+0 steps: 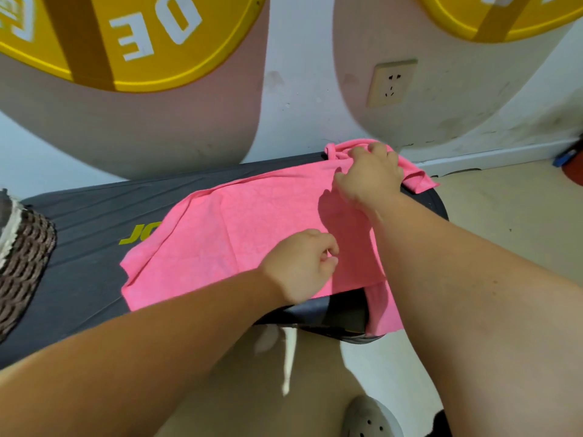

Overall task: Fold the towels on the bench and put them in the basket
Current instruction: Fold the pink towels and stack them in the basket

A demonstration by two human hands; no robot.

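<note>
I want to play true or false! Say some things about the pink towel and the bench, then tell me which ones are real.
1. The pink towel is already in the basket. False: it lies spread on the bench, and the basket sits at the bench's left end.
2. The left hand and the right hand are both on the towel. True.
3. The bench is white. False: it is dark grey.
4. A socket is on the wall behind the bench. True.
5. Part of the towel hangs over the bench's near edge. True.
</note>
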